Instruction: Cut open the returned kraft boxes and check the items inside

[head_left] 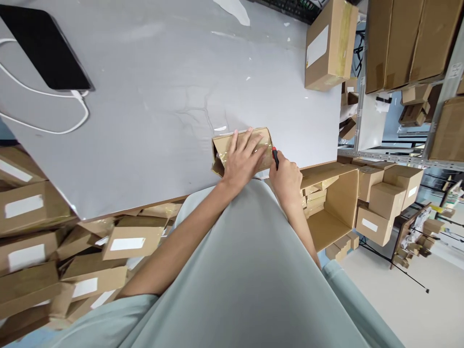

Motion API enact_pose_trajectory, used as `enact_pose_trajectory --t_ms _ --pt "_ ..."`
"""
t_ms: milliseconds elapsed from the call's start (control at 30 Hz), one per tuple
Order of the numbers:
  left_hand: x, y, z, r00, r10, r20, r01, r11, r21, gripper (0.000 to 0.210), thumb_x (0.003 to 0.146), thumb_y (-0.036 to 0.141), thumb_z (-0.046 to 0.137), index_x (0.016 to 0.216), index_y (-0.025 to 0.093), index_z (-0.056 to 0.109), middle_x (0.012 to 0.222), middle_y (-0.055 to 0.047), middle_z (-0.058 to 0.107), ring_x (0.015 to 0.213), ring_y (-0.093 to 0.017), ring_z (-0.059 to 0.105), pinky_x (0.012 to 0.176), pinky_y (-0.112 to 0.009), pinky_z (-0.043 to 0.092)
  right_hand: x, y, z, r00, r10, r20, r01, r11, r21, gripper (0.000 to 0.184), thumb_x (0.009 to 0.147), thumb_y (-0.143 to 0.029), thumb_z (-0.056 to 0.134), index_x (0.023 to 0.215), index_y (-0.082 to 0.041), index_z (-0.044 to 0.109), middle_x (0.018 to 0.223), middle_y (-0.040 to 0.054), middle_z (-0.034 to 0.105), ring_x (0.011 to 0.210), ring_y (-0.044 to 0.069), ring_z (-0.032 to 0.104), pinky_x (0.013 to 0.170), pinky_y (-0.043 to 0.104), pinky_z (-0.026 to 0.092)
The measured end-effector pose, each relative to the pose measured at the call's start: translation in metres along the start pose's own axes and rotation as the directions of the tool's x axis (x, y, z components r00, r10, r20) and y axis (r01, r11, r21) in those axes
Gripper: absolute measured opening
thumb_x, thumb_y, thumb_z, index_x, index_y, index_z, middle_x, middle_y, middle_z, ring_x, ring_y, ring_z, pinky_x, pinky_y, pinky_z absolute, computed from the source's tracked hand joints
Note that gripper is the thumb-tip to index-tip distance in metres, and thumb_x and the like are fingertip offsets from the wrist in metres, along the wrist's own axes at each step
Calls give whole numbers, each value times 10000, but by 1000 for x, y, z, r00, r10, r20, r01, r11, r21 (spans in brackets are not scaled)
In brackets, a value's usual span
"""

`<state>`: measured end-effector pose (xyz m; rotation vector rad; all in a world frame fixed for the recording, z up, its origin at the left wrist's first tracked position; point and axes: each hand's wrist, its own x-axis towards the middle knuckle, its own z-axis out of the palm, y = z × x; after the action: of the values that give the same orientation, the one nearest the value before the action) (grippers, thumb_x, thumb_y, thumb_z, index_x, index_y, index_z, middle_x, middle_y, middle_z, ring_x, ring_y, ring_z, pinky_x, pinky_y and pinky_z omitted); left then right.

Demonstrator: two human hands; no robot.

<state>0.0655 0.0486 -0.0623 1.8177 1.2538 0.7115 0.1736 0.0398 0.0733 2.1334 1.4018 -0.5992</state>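
Note:
A small taped cardboard box (222, 143) lies at the table's near edge, against my shirt. Its left end gapes, with a dark inside showing. My left hand (242, 157) rests flat on its top, fingers spread and pointing away from me. At the box's right end, my right hand (285, 176) is closed round a box cutter (275, 158) with a black and red handle. The cutter's tip meets the right edge of the box; I cannot make out the blade.
On the grey table (145, 116) lie a black phone (45, 48) with a white cable and a taped carton (328, 48). Below right stands an open large carton (339, 208) holding small boxes. Labelled boxes (126, 239) are heaped at the left. Shelving (384, 153) rises at the right.

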Motion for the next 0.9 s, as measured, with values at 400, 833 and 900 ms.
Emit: enact_pose_trajectory --t_ms 400,833,900 --pt "-2 0 4 1000 16 9 -16 1000 16 247 1131 399 585 1291 349 767 1616 -61 682 1689 -338 430 1425 -744 155 -14 4 10 997 73 27 -72 997 -11 383 1180 -224 378 1450 -170 645 1154 175 840 1109 297 821 925 361 593" --pt "-2 -10 7 998 60 -3 -59 994 97 341 1158 450 513 1305 289 776 1589 -97 696 1680 -349 441 1426 -725 125 -29 59 23 999 21 -32 -14 982 186 419 1186 -359 437 1502 -228 679 1011 119 852 916 298 810 814 328 540" --pt "-3 -10 2 997 76 -4 -76 994 78 361 1160 468 514 1322 280 776 1584 -108 696 1667 -348 462 1430 -694 159 0 78 39 987 66 -149 -25 965 263 458 1186 -390 431 1556 -232 649 1084 128 849 953 314 807 827 339 540"
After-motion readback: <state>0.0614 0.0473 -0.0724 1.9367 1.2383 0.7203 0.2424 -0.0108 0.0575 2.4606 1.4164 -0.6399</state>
